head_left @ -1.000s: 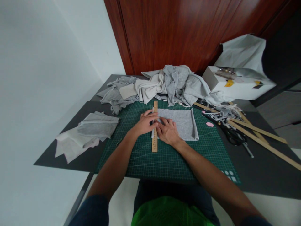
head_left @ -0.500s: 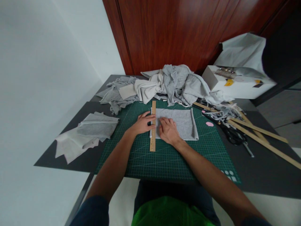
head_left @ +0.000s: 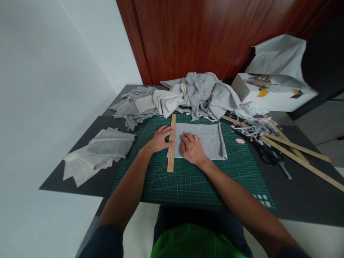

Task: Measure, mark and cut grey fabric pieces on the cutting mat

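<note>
L hand [head_left: 159, 139] lies flat, fingers spread, palm down, fingertips pressing the wooden ruler [head_left: 171, 143] w/o gripping it. R hand [head_left: 191, 148] also flat & open, pressing the grey fabric square [head_left: 206, 139]. Ruler runs along the fabric's left edge, both on the green cutting mat [head_left: 188, 179] mid-surface.

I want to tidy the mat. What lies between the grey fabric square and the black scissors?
In the head view, between the grey fabric square and the black scissors lies a small pink piece on bare green cutting mat.
</note>
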